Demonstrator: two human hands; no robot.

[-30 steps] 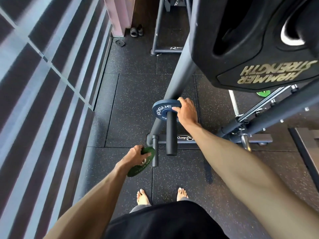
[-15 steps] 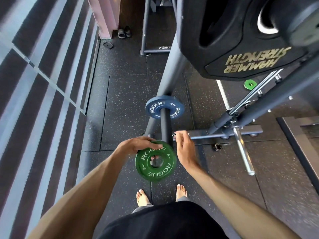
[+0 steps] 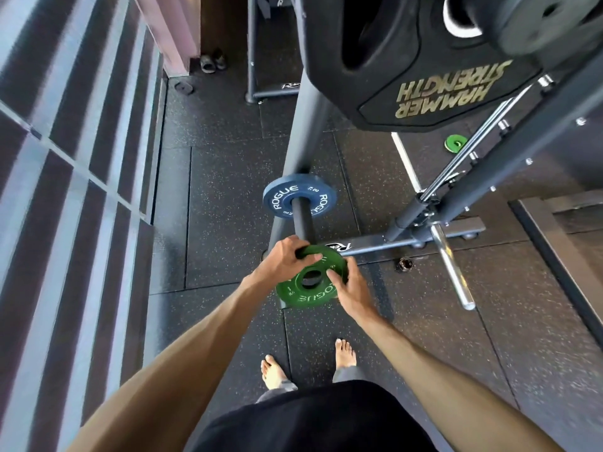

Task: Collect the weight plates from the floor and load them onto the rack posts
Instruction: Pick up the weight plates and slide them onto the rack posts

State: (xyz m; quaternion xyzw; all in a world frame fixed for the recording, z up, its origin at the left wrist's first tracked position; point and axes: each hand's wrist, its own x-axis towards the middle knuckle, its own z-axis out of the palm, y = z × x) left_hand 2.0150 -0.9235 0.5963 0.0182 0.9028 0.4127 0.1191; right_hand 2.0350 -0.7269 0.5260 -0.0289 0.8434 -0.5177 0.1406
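Note:
A small green ROGUE plate [image 3: 310,293] sits between both hands just in front of the tip of a black rack post [image 3: 302,221]. My left hand [image 3: 287,261] grips its upper left rim, thumb across the face. My right hand [image 3: 347,287] holds the right rim, fingers curled onto the face by the centre hole. A blue ROGUE plate [image 3: 299,200] sits further back on the same post. Another green plate [image 3: 456,143] lies on the floor at the far right, behind the rack bars.
A large black Hammer Strength plate [image 3: 424,70] hangs on the rack at upper right. A chrome post [image 3: 452,269] juts out to the right. The rack's grey base [image 3: 385,244] crosses the rubber floor. A slatted wall [image 3: 65,190] runs along the left. My bare feet [image 3: 306,363] stand below.
My right hand left the blue plate on the post and came back to take the green plate's right rim. My left hand raised the green plate up to the post's tip.

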